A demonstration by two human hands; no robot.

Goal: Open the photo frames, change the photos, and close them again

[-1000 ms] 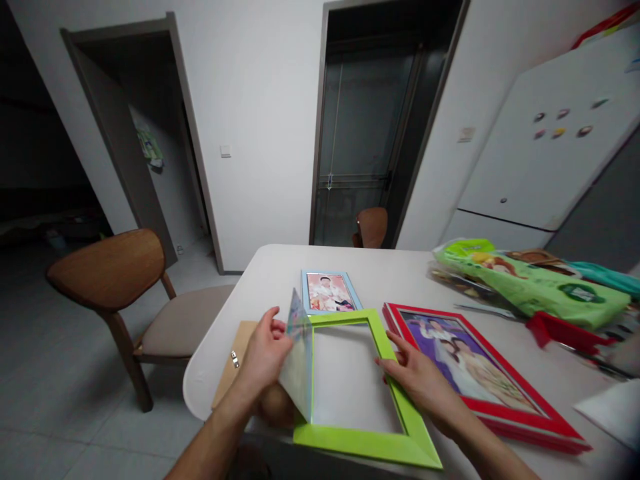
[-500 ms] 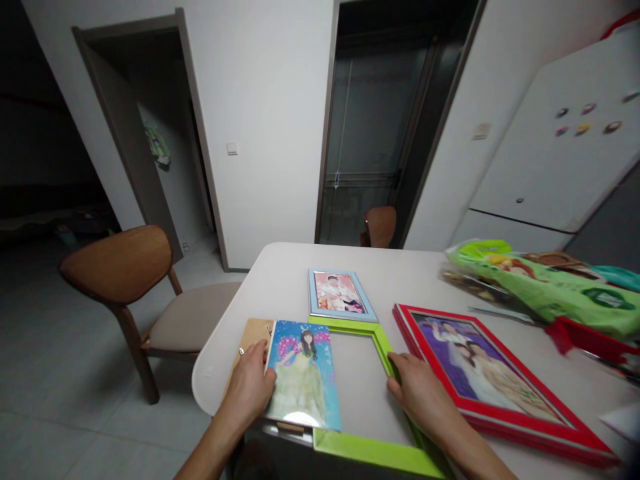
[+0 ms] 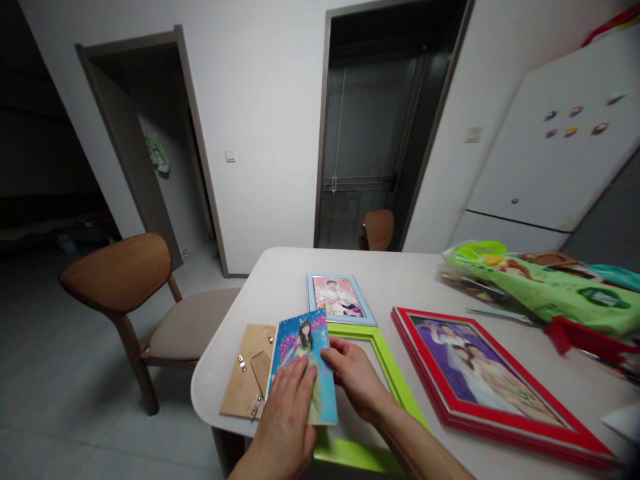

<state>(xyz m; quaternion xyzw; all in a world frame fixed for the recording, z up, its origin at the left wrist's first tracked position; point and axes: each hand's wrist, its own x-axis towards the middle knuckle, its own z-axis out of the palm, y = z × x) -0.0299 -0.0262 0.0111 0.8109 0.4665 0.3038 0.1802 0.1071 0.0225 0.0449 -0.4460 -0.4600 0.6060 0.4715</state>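
Note:
A picture print (image 3: 327,393) shows a figure in a pale dress on a blue background. It lies tilted over the left part of a lime green photo frame (image 3: 400,393). My left hand (image 3: 290,413) rests on the print's face with its fingers stretched out flat. At the print's right edge, my right hand (image 3: 353,373) pinches it between thumb and fingers, above the frame's opening. Left of the print is a brown backing board (image 3: 243,373) with metal clips and a wire stand, partly covered by the print.
Beyond the green frame lies a light blue photo frame (image 3: 367,310). Red photo frames (image 3: 450,407) are stacked on the right. A green plastic package (image 3: 550,283) and a red-handled tool (image 3: 570,337) are farther right. A wooden chair (image 3: 120,273) stands left of the white table (image 3: 280,267).
My left hand has moved right, from the print's left edge onto its face. My right hand has left the green frame's right side and taken the print's edge. More backing board shows.

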